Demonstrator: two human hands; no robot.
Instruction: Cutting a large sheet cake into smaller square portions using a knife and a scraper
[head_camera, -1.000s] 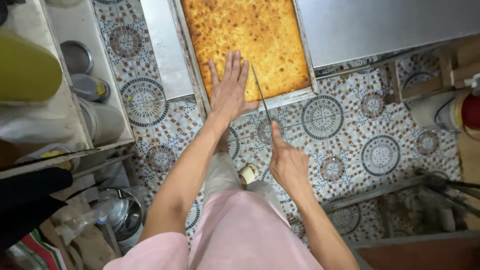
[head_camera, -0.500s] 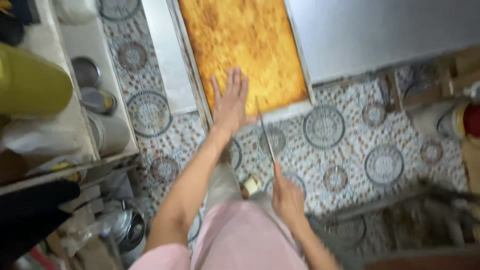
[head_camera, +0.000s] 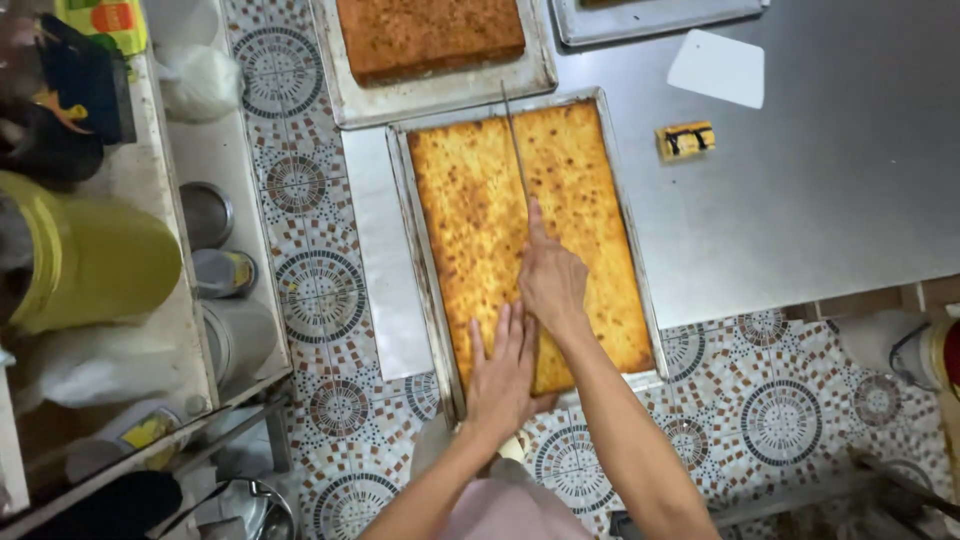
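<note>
A yellow bucket stands on a shelf well to the left of the golden sheet cake, with round metal tins lined up between shelf and cake above a patterned tile floor. The cake fills a metal baking tray set at the edge of a steel table, its near end jutting out over the floor. The person's left hand lies flat and open, fingers together, pressing the near end of the cake and holding nothing. Just to its right, the right hand is closed round the handle of a long knife, forefinger stretched along the spine, the blade running lengthwise down the cake's middle toward the far edge. To cut well here, the blade likely needs to stay upright and follow one straight line, drawn in a long stroke rather than sawed, while the flat hand steadies the cake close beside the cut with its fingertips clear of the edge; the overhanging tray could tip if pressed too hard. Beyond the cake sits a second tray with a darker brown cake. Farther right of the cake, on the table, lie a small yellow-and-black object and a white scraper.
</note>
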